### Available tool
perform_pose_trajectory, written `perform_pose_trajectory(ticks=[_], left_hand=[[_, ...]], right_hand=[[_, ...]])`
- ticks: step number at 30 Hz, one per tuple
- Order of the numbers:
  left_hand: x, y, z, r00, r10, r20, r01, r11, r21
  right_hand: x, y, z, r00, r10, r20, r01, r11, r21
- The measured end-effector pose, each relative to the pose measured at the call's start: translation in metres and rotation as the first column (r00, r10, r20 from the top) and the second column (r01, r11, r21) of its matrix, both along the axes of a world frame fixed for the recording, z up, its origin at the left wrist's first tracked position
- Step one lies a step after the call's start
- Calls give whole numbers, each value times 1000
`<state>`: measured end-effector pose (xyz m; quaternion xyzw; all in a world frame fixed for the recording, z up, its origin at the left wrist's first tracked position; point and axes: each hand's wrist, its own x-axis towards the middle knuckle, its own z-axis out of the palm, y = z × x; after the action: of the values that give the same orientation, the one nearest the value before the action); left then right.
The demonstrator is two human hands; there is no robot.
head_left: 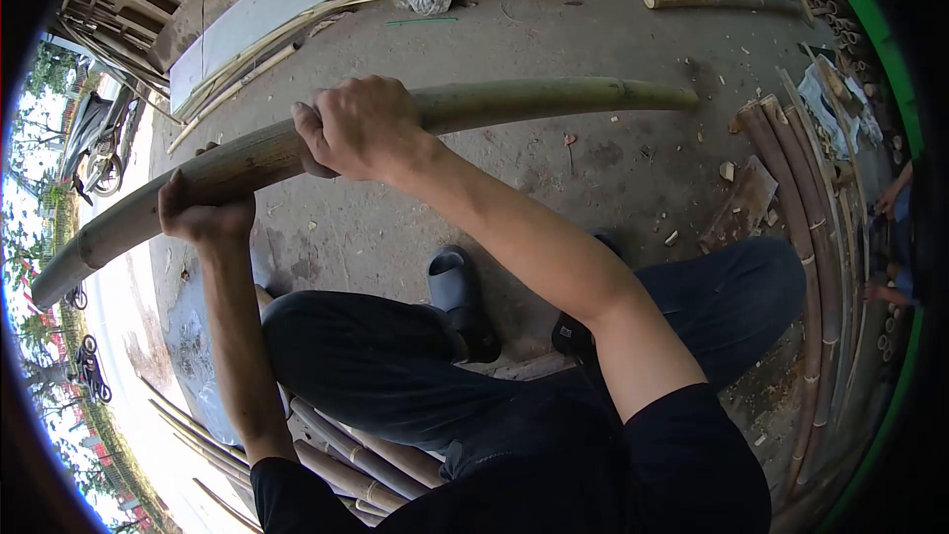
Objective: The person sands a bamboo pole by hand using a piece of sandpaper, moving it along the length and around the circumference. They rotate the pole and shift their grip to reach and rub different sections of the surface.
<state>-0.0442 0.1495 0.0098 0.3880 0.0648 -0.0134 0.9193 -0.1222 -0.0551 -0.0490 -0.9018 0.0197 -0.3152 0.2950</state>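
Observation:
A long, thick bamboo pole [514, 101] spans the view in front of me, held up off the floor. Its lower left end tilts toward the bright outdoor side, while the other end reaches to the right. My right hand [366, 129] is closed over the top of the pole near its middle, thumb toward the left. Further left, my left hand [210, 216] cups the pole from below, with its thumb on the near side and fingertips partly hidden behind. Both hands are around the same pole, a short gap apart.
Bamboo poles [813, 267] lie along my right side, and more poles [346, 470] are beneath my legs. Cut bamboo lengths [722, 0] rest at the upper right. A sandal [450, 282] is on my foot. Another person's hand [895, 193] shows at the right edge.

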Motion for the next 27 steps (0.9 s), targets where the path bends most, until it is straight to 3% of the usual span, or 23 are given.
perform_pose_trajectory(ticks=[1, 3, 4, 5, 6, 7, 8, 9, 10, 11, 12, 13, 14, 15, 17, 19, 20, 21, 23, 24, 25, 27], left_hand=[[1, 2, -2, 1000, 5, -6, -5, 1000, -4], [9, 6, -8, 999, -39, 29, 40, 998, -45], [18, 13, -14, 999, -36, 25, 38, 998, -52], [30, 22, -23, 976, -182, 119, 193, 976, -98], [38, 24, -29, 923, -315, 221, 348, 928, -130], [40, 19, -30, 923, -314, 223, 349, 927, -139], [42, 15, -30, 848, -403, 344, 467, 875, -125], [43, 13, -29, 751, -476, 457, 573, 814, -93], [45, 13, -29, 704, -513, 492, 594, 804, -12], [40, 12, -25, 705, -509, 494, 591, 807, -13], [31, 9, -15, 811, -422, 405, 477, 878, -42], [19, 4, -4, 896, -320, 307, 353, 934, -57], [5, -7, 15, 987, -97, 126, 107, 992, -70], [8, -8, 14, 988, -94, 125, 103, 992, -69], [21, -5, 10, 983, 159, -88, -156, 987, 36], [33, 11, -3, 986, 162, -28, -162, 987, 1], [37, 19, -8, 991, -80, 106, 91, 990, -104], [37, 22, -9, 917, -307, 255, 354, 920, -168], [29, 14, -1, 902, -312, 299, 356, 929, -102], [30, 15, 1, 818, -411, 403, 487, 867, -104], [32, 16, 3, 711, -489, 505, 609, 787, -96], [33, 17, 5, 702, -502, 505, 612, 788, -69]], right_hand=[[-5, -15, -7, 999, 41, -18, -40, 999, 28], [-23, -66, -22, 949, 66, -308, -43, 996, 82], [-30, -100, -52, 936, 34, -351, 8, 993, 116], [-49, -138, -68, 895, -8, -446, 90, 982, 164], [-71, -180, -97, 913, -119, -390, 186, 973, 137], [-99, -223, -122, 878, -220, -426, 301, 944, 133], [-127, -262, -151, 887, -308, -343, 361, 927, 103], [-147, -306, -212, 886, -459, -66, 457, 889, -37], [-165, -320, -224, 869, -495, -3, 495, 869, 24], [-174, -325, -229, 845, -531, 59, 526, 846, 90], [-172, -326, -232, 847, -528, 60, 522, 848, 91], [-170, -327, -235, 833, -550, 58, 548, 835, 54], [-170, -325, -238, 818, -573, 54, 573, 820, 15], [-166, -318, -235, 820, -570, 53, 570, 822, 16], [-143, -284, -218, 804, -592, 57, 580, 802, 143], [-124, -230, -149, 851, -396, -346, 482, 851, 210], [-111, -198, -113, 895, -237, -378, 341, 909, 238], [-97, -164, -79, 909, -125, -397, 219, 955, 201], [-65, -93, -33, 927, -18, -374, 87, 982, 168], [-58, -62, -2, 945, 19, -327, 44, 982, 182], [-48, -40, 14, 959, -33, -282, 66, 992, 108], [-42, -34, 20, 970, -84, -229, 93, 995, 29]])
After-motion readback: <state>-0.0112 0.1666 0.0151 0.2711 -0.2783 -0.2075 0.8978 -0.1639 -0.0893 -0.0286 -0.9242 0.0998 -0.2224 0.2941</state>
